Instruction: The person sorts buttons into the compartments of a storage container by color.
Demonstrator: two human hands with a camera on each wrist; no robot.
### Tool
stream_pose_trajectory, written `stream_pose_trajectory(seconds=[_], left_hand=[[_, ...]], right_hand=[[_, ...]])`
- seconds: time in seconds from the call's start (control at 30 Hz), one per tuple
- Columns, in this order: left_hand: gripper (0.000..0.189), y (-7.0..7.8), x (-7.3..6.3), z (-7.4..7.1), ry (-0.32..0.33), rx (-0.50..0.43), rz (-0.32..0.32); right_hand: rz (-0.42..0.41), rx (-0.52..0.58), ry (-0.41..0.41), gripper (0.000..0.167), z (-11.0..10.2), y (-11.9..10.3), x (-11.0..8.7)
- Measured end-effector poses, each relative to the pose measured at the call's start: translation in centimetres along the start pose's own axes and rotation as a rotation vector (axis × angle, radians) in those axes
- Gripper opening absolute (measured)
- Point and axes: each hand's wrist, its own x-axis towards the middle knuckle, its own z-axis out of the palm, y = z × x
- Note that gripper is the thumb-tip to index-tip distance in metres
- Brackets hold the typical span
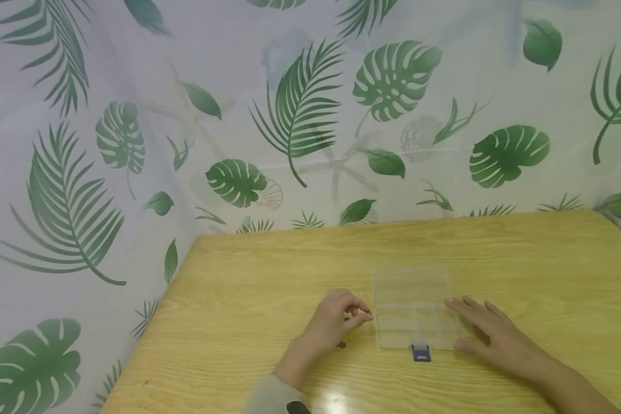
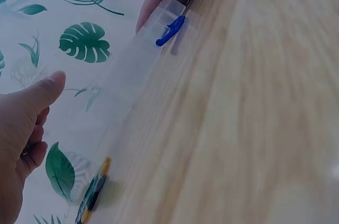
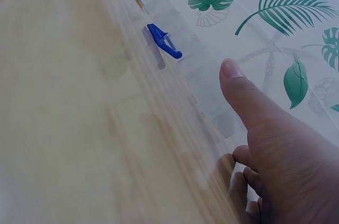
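Note:
A clear plastic compartment box [image 1: 395, 326] lies on the table with its transparent lid [image 1: 410, 284] folded back and its blue latch [image 1: 421, 353] at the near side. My left hand [image 1: 331, 322] hovers at the box's left edge, thumb and forefinger pinched at a tiny dark piece whose kind is too small to tell. Below that hand, a flat yellow-and-dark item [image 2: 94, 192] lies on the table, mostly hidden in the head view. My right hand [image 1: 491, 333] rests along the box's right side, its fingers straight and fingertips at the edge.
The wood-grain table [image 1: 269, 264] runs back to a white cloth [image 1: 310, 115] printed with green leaves, which also hangs along the left side. A bright reflection shows near the front edge.

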Motion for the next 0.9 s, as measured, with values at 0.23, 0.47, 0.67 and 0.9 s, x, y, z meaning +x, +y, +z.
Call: stream_pose_trajectory(seconds=[0.23,0.47,0.67,0.9], left_hand=[[0.011,1.6,1.7,1.5,-0.008,0.018,0.023],[0.013,3.6,3.6,2.9,-0.043,0.049,0.003],[0.015,5.1,5.3,4.9,-0.057,0.051,-0.05],[0.019,6.3,6.6,7.2,-0.081,0.106,-0.073]], right_hand=[[-0.018,0.004,0.008,0.069,0.0,0.0,-0.1],[0.039,0.033,-0.02,0.069,-0.1,-0.3,-0.2],[0.03,-0.03,-0.001,0.067,-0.3,-0.4,-0.4],[0.046,-0.051,-0.01,0.066,-0.5,-0.7,-0.5]])
